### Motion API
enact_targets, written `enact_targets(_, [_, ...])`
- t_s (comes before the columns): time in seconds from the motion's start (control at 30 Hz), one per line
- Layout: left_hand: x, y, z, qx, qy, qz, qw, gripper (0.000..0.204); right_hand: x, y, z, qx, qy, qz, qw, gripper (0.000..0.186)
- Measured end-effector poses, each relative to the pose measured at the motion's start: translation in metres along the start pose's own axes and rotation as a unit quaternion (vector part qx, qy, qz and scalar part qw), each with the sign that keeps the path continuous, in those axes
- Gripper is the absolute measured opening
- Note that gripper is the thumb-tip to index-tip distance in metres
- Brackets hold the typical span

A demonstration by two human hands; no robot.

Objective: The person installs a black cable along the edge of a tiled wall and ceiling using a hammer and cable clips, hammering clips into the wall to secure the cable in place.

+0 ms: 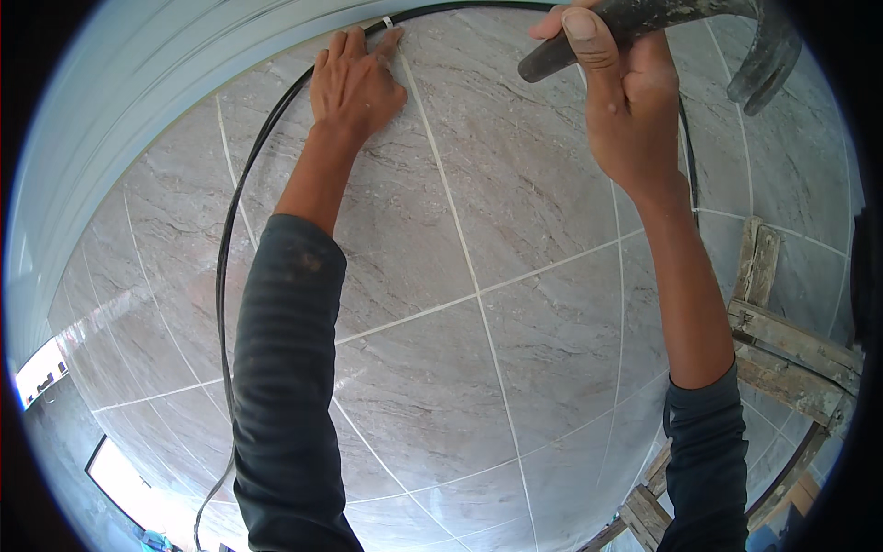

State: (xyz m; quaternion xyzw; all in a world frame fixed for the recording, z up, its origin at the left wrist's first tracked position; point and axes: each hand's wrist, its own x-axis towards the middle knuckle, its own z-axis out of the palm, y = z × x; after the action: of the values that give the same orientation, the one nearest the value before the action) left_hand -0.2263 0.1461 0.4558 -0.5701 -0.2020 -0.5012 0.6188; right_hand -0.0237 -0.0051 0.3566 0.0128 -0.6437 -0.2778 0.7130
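My left hand (357,81) presses against the grey marbled tile surface, its fingers bent over a black cable (226,239). The index fingertip is beside a small white cable clip (387,22) on that cable. My right hand (630,115) is wrapped round a dark, worn claw hammer (699,11), thumb laid along it. The hammer's blunt end points left, towards the clip but apart from it, and its forked claw hangs down at the upper right. The picture's top edge cuts off part of the hammer.
White ribbed panelling (138,87) curves along the upper left, meeting the tiles (414,368) near the cable. Rough wooden framework (796,354) stands at the right, close to my right forearm. A bright opening (124,474) is at the lower left.
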Motion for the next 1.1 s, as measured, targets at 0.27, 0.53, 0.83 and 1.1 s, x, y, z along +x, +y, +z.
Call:
enact_targets(0.27, [0.002, 0.0, 0.004, -0.036, 0.027, -0.05, 0.998, 0.049, -0.011, -0.007, 0.005, -0.024, -0.016, 0.076, 0.997, 0.025])
enact_targets(0.53, [-0.007, -0.001, -0.009, -0.041, 0.061, -0.025, 0.997, 0.035, -0.02, 0.003, 0.015, -0.256, -0.125, 0.103, 0.953, 0.052])
enact_targets(0.83, [0.022, -0.032, 0.015, -0.041, 0.113, -0.05, 0.992, 0.02, 0.0, 0.047, 0.066, -0.294, -0.158, 0.242, 0.911, 0.056])
enact_targets(1.1, [0.023, -0.034, 0.013, -0.038, 0.106, -0.038, 0.993, 0.02, 0.001, 0.06, 0.085, -0.324, -0.142, 0.253, 0.9, 0.057])
